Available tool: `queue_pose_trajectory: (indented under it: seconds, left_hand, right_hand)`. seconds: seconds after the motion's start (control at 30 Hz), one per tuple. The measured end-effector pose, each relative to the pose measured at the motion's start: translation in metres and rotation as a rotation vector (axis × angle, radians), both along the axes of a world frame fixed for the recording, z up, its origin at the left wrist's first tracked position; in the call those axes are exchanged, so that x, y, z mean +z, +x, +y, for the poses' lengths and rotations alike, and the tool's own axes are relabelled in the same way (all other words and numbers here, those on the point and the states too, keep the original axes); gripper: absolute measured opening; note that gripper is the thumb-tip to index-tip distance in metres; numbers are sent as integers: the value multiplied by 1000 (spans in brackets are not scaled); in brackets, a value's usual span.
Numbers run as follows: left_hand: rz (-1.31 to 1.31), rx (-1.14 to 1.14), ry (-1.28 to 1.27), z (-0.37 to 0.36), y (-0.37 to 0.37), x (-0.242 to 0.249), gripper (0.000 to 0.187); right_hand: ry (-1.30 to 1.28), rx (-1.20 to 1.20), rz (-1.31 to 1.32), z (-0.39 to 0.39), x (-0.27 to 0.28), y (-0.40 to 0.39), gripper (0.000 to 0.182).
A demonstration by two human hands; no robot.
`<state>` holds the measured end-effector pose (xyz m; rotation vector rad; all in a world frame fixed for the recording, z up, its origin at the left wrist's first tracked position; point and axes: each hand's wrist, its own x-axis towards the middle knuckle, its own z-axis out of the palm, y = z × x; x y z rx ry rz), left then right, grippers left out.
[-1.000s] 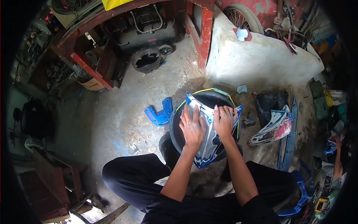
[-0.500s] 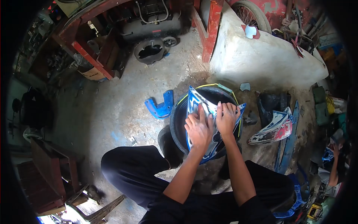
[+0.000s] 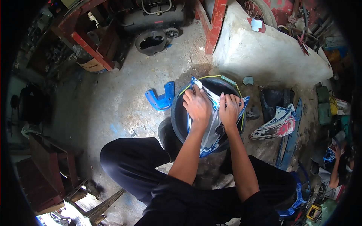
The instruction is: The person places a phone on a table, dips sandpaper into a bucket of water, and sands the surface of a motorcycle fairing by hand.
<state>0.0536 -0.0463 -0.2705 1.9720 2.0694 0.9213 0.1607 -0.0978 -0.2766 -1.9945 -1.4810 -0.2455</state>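
A blue, white and black motorcycle fairing panel [image 3: 211, 130] lies slanted across a black tub [image 3: 177, 126] between my knees. My left hand [image 3: 198, 107] presses on the panel's upper left part, fingers bent and close together. Whatever is under those fingertips is hidden. Wrapped over the panel's upper right edge, my right hand [image 3: 229, 110] grips it with the fingers curled. A yellow band with a pale green piece [image 3: 228, 79] runs along the tub's rim.
A blue plastic part [image 3: 161, 98] lies left of the tub. To the right are a worn white-and-red panel [image 3: 277, 124] and a long blue strip [image 3: 289, 139]. Behind stand a red frame [image 3: 215, 28] and a whitish wall [image 3: 260, 52]. Another person's arm [image 3: 335, 169] shows at far right.
My left hand has slid up and slightly left along the panel, uncovering more of its middle. My right hand keeps its hold on the edge. The view has shifted slightly.
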Motion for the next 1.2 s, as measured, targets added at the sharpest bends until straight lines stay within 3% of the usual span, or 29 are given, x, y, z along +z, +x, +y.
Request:
queue_pose_trajectory:
  seconds: [0.17, 0.4, 0.5, 0.6, 0.73, 0.87, 1.03, 1.2]
  left_hand:
    - [-28, -120, 6, -68, -5, 3, 46]
    - [-85, -5, -12, -3, 0, 1, 41]
    - [-46, -74, 72, -60, -1, -6, 43]
    - [-24, -111, 11, -58, -9, -1, 41]
    - [-106, -6, -83, 8, -2, -1, 39]
    - [-105, -82, -66, -64, -3, -2, 45]
    - [-119, -16, -89, -6, -6, 3, 41]
    - [-88, -76, -83, -60, 1, -2, 45]
  right_hand:
    - [14, -18, -1, 5, 1, -2, 30]
    - [-4, 2, -5, 4, 1, 0, 29]
    - [33, -15, 5, 7, -1, 0, 29]
    - [4, -4, 3, 6, 0, 1, 29]
    - [-3, -7, 13, 6, 2, -1, 27]
    - [3, -18, 15, 11, 1, 1, 27]
    - [11, 0, 7, 6, 0, -1, 26]
    - [54, -13, -2, 8, -3, 0, 27]
